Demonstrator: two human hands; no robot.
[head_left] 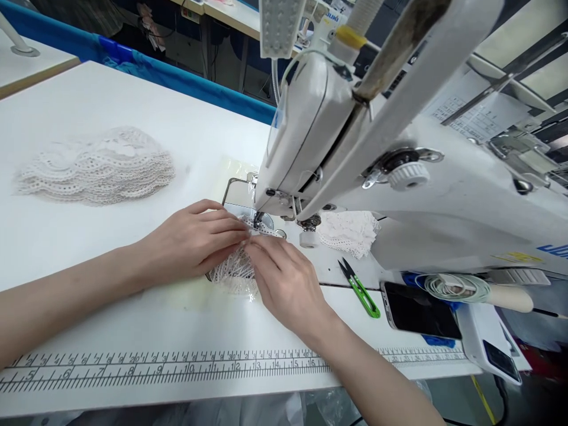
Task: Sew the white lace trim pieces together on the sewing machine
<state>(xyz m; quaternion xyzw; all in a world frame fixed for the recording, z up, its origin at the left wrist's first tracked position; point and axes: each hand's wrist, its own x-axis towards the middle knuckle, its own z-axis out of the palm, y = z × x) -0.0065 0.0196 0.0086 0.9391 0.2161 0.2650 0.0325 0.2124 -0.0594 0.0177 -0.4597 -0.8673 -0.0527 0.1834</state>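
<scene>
A piece of white lace (pixel 235 269) lies at the needle area of the sewing machine (pixel 306 118), its edge near the presser foot (pixel 258 220). My left hand (pixel 199 236) rests on the lace from the left, fingers together and pressed down at its upper part. From the right, my right hand (pixel 284 278) pinches the lace edge with thumb and fingers, close to the left fingertips. Parts of the lace are hidden under both hands.
A stack of white lace pieces (pixel 102 168) lies on the left of the table. More lace (pixel 350 232) sits behind the needle area. Green thread snips (pixel 361 290), a phone (pixel 419 309) and a coil of cord (pixel 457 289) lie at right. A ruler strip (pixel 177 370) runs along the front edge.
</scene>
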